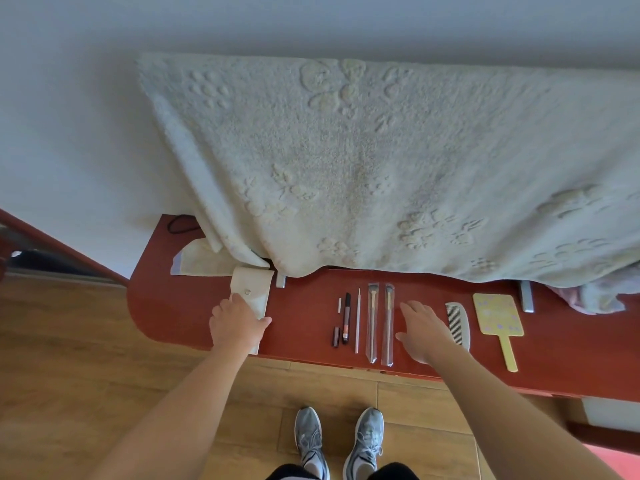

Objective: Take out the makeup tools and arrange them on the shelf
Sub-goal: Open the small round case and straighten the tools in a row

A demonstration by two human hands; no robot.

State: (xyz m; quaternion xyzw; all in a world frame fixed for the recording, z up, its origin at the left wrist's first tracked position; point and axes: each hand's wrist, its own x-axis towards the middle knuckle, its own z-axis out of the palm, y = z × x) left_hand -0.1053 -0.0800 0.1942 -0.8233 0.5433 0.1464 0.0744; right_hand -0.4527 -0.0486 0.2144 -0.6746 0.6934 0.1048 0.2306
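A cream fabric pouch point(251, 285) with a snap button lies on the red shelf point(304, 327). My left hand point(235, 323) rests flat on its lower half, fingers apart. To the right lie a small white piece, two dark pencils point(346, 317), a thin stick point(357, 320) and two brushes in clear sleeves point(380, 323), all in a row. My right hand point(424, 329) hovers open beside the right brush, holding nothing. A white comb point(459, 323) and a yellow hand mirror point(498, 320) lie further right.
A large cream towel point(381, 161) hangs over the back of the shelf and hides its rear. A folded cloth point(204, 261) and a black cord point(180, 225) lie at the back left. Wooden floor and my two grey shoes point(339, 441) are below.
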